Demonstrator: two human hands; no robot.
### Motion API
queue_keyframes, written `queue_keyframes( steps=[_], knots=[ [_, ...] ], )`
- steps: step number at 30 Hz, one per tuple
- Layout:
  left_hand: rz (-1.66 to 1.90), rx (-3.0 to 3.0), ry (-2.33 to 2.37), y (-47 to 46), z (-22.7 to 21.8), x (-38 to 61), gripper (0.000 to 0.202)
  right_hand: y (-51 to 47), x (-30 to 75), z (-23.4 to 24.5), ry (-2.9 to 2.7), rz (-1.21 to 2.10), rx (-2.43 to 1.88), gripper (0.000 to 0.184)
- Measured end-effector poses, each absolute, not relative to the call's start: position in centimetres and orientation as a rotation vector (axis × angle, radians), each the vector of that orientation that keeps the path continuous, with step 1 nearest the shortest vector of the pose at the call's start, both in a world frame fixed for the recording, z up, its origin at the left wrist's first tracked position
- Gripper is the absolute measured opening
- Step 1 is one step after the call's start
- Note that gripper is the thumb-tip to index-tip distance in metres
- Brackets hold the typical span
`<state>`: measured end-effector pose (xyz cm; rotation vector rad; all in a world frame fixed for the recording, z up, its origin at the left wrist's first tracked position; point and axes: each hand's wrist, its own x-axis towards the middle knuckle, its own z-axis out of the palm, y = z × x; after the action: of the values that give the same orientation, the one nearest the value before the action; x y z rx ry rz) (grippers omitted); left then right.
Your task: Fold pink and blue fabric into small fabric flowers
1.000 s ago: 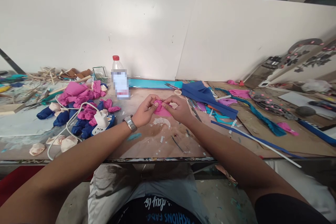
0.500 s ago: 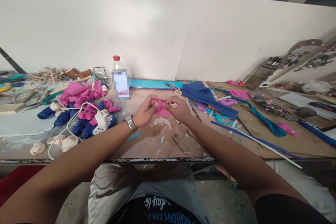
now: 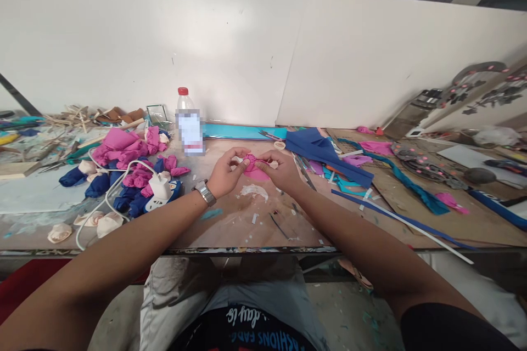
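Observation:
Both my hands meet over the middle of the worktable (image 3: 230,225) on a small pink foam piece (image 3: 254,169) that is partly rolled up. My left hand (image 3: 225,173), with a metal watch on its wrist, pinches the rolled end between thumb and fingers. From the other side, my right hand (image 3: 281,170) grips the same piece with closed fingers. A flat part of the pink piece hangs down between the two hands, just above the tabletop.
A pile of pink, blue and cream rolled foam flowers (image 3: 127,167) lies left with a white power strip (image 3: 158,189) and cable. A plastic bottle (image 3: 187,122) stands behind. Blue and teal foam sheets (image 3: 325,156), strips and scraps spread right. White panels back the table.
My hands have shifted slightly, working the pink piece; its roll has turned a little between my fingers. Everything else on the table is unchanged.

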<state>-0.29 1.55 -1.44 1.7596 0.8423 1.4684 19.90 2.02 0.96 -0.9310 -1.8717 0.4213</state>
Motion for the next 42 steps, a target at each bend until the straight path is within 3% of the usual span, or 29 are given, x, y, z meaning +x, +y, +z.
queue_keyframes(
  steps=[8,23,34,42],
  knots=[
    [1.477,1.839,0.915,1.09,-1.07,-0.31,0.031,1.99,19.8,0.83,-1.861,0.395,-0.934,0.026],
    [1.486,1.83,0.903,1.23,-1.09,-0.19,0.022,1.57,19.67,1.46,-1.911,0.443,-0.854,0.021],
    [1.476,1.689,0.822,1.26,-1.24,0.06,0.024,1.74,19.65,1.09,-1.918,0.503,-0.879,0.019],
    [1.383,1.512,0.678,1.09,-1.03,0.09,0.037,1.82,19.6,1.1,-1.904,0.517,-0.899,0.026]
  ],
)
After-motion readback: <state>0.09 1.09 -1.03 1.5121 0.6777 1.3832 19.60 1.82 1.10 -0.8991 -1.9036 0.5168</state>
